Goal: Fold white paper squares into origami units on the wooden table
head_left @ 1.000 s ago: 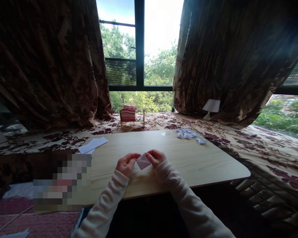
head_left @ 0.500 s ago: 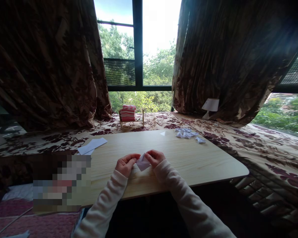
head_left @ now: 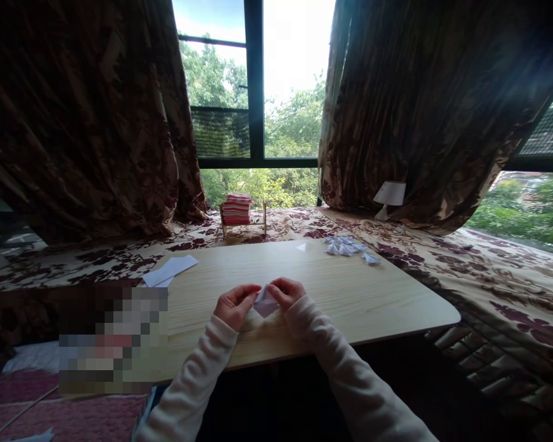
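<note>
A small folded piece of pale paper (head_left: 264, 303) is held just above the wooden table (head_left: 359, 301), near its front edge. My left hand (head_left: 233, 305) pinches the paper's left side with curled fingers. My right hand (head_left: 286, 293) pinches its right side, thumb and fingers pressed together. Both arms wear cream sleeves.
White paper sheets (head_left: 170, 270) lie at the table's left back corner. A cluster of small folded paper pieces (head_left: 345, 247) lies at the back right, and one lone piece (head_left: 302, 247) beside it. A striped red and white stack on a wooden stand (head_left: 238, 210) and a small white lamp (head_left: 389, 196) sit by the window.
My hands have drawn slightly closer together on the paper, which now looks more folded and smaller. The view has shifted a little.
</note>
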`<act>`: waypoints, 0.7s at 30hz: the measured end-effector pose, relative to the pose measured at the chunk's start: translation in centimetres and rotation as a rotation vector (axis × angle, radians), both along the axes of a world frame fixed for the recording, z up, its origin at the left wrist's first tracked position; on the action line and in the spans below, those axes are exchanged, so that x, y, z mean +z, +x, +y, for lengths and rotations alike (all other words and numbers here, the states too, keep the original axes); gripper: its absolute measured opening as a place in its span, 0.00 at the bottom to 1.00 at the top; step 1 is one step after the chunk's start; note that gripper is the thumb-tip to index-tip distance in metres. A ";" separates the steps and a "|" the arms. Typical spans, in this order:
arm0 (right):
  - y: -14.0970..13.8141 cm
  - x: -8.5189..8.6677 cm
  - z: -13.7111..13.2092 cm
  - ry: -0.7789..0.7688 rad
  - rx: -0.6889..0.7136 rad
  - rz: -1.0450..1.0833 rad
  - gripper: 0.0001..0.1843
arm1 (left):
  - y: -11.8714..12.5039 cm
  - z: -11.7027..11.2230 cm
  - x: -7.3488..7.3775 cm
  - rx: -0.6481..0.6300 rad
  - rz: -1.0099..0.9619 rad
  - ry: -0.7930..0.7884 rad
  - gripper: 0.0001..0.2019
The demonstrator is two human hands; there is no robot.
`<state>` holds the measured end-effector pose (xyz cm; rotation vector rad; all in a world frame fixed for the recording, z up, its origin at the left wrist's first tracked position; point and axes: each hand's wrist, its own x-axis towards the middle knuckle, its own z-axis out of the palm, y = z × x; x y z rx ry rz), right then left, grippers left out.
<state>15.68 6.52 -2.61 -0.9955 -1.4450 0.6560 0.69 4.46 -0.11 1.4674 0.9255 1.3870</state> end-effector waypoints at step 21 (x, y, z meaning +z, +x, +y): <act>-0.2 0.6 -0.8 -0.006 0.036 -0.009 0.10 | -0.4 0.0 0.2 -0.007 0.391 0.433 0.09</act>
